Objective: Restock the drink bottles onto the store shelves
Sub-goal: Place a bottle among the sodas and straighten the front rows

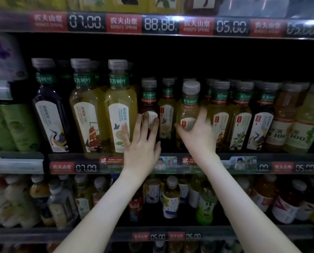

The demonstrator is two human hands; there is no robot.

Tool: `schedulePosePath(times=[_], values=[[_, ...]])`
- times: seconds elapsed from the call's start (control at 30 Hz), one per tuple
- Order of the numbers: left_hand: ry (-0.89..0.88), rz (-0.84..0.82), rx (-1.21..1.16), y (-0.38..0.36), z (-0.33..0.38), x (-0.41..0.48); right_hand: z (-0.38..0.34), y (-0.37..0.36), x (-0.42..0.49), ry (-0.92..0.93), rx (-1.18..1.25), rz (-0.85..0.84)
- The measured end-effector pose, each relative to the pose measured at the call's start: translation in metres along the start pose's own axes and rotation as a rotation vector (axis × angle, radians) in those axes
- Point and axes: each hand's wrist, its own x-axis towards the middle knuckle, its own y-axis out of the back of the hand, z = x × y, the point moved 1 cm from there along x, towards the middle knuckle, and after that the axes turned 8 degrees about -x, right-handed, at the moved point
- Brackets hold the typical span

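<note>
Both my hands reach to the middle shelf point(170, 162). My left hand point(142, 141) has straight spread fingers lying against a small dark red tea bottle point(149, 99). My right hand point(198, 133) curls its thumb and fingers round a small pale yellow tea bottle point(189, 106) with a white cap, which stands slightly forward of its row. Between the two stands another small yellow tea bottle point(167, 110).
Three tall tea bottles point(85, 106) stand left of my hands; several small ones point(240, 114) and orange drinks point(284, 115) fill the right. Price strips edge the upper shelf point(158, 24). The lower shelf point(170, 198) holds mixed bottles. Green cartons point(10, 126) sit far left.
</note>
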Motion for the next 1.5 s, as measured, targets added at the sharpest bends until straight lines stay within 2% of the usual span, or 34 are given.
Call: schedulePosePath(times=[0.17, 0.4, 0.5, 0.6, 0.77, 0.83, 0.9, 1.0, 1.07, 1.2, 1.33, 1.5], values=[[-0.012, 0.000, 0.027, 0.000, 0.000, 0.001, -0.001, -0.006, 0.009, 0.011, -0.131, 0.056], [-0.017, -0.033, -0.007, -0.004, -0.002, -0.009, 0.003, -0.013, 0.002, 0.164, -0.280, 0.178], [-0.027, -0.081, -0.042, -0.005, -0.002, -0.021, 0.008, -0.014, 0.002, 0.171, -0.337, 0.150], [-0.025, -0.108, -0.093, -0.004, -0.001, -0.041, 0.017, -0.013, -0.009, 0.212, -0.301, 0.124], [-0.039, -0.185, -0.148, -0.010, 0.002, -0.099, 0.070, -0.035, -0.091, 0.456, -0.153, 0.324], [-0.045, -0.235, -0.145, -0.015, 0.004, -0.122, 0.105, -0.051, -0.131, 0.487, -0.139, 0.277], [-0.033, -0.277, -0.163, -0.018, 0.009, -0.138, 0.139, -0.067, -0.159, 0.302, -0.153, 0.155], [-0.035, -0.351, -0.211, -0.020, 0.022, -0.152, 0.177, -0.083, -0.166, -0.180, -0.218, -0.146], [-0.072, -0.405, -0.235, -0.019, 0.032, -0.158, 0.187, -0.087, -0.153, -0.362, -0.233, -0.302], [-0.101, -0.492, -0.335, -0.014, 0.042, -0.162, 0.193, -0.093, -0.131, -0.435, 0.044, -0.326], [-0.142, -0.574, -0.480, -0.013, 0.043, -0.166, 0.193, -0.084, -0.147, -0.469, 0.182, -0.275], [-0.088, -0.789, -0.758, -0.016, 0.063, -0.155, 0.164, -0.040, -0.181, -0.423, 0.310, -0.190]])
